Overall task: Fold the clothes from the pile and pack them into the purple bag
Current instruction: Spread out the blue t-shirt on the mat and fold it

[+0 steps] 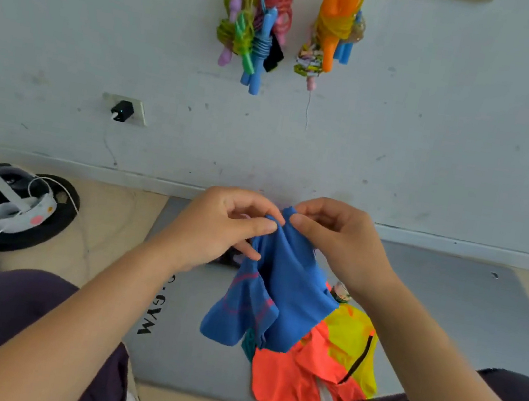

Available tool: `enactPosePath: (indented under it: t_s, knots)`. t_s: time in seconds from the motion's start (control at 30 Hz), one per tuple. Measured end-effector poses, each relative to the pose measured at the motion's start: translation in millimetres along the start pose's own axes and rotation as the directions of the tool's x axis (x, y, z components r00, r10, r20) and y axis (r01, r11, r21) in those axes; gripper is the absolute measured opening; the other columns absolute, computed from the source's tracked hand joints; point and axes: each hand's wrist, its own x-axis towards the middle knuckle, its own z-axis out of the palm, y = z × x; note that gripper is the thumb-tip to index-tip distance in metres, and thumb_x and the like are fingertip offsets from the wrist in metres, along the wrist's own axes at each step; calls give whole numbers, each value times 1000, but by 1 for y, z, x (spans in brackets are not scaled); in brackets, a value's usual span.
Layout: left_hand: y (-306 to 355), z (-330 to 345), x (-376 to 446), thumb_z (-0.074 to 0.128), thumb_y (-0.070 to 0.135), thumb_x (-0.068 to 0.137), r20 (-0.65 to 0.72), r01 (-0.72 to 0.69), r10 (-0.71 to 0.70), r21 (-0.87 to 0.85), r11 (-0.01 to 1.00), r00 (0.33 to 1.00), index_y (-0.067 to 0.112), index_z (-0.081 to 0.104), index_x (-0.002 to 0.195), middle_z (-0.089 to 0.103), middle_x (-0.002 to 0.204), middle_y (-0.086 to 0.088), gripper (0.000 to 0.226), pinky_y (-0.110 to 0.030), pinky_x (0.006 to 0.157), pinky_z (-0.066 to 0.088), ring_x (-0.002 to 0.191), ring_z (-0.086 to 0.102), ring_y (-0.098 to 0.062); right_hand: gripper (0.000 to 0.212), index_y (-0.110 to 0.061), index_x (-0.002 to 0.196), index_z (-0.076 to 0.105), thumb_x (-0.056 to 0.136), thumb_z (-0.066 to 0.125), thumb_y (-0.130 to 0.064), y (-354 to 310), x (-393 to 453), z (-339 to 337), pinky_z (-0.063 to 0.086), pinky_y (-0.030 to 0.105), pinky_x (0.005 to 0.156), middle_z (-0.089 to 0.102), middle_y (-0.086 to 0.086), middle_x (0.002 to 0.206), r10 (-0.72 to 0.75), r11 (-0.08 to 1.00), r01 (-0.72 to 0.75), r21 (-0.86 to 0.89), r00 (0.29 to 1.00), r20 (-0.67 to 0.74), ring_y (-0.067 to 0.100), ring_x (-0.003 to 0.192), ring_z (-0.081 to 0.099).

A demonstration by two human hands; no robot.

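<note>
Soft matt cloth: blue shirt, orange garment. Smooth grey mat; glossy plastic jump ropes; scuffed matt wall.

Bare grey mat left of the clothes pile.

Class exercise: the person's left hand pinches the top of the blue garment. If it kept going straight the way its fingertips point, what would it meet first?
Probably the right hand: the left hand points rightward across the blue garment, their fingertips almost touching, though depth is unclear.
</note>
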Motion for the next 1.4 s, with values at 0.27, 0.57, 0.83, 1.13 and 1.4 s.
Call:
enactPosePath:
  t_s: [0.27,0.57,0.83,1.13,1.4]
  knots:
    - [-20,34,-7,75,4,82,-47,-8,8,-13,1000,999,21,67,80,75,75,1,19,-24,60,57,62,70,-15,5,-15,79,73,82,74,-11,26,-24,-6,50,30,70,71,9,78,81,986,-77,148,997,-19,17,74,64]
    - [-31,34,-11,81,21,72,-112,-59,62,25,998,992,28,72,72,73,78,0,12,-34,63,60,69,71,-26,14,-11,88,73,81,70,-23,52,-27,-4,52,26,74,73,9,85,83,970,-102,219,992,93,16,79,66]
    - [-34,41,-5,81,13,73,-134,-93,111,134,987,985,27,74,88,71,89,10,22,-30,63,57,80,67,-10,18,-5,97,70,88,62,-18,59,-26,-10,51,21,73,72,5,88,82,971,-117,207,982,168,11,81,65]
    - [-38,41,-3,75,0,81,-154,-22,29,45,999,988,7,69,81,72,92,3,9,-26,51,53,66,67,-18,18,-14,96,71,81,77,-19,69,-27,-11,55,26,76,73,3,90,62,996,-78,51,964,260,10,83,67]
    - [-39,10,3,58,8,90,-127,-30,17,-100,995,992,9,54,90,70,97,-12,4,-30,59,58,82,65,-22,27,-14,67,58,86,73,-26,76,-12,-37,28,15,49,41,-11,54,73,902,-23,-432,992,100,3,52,36]
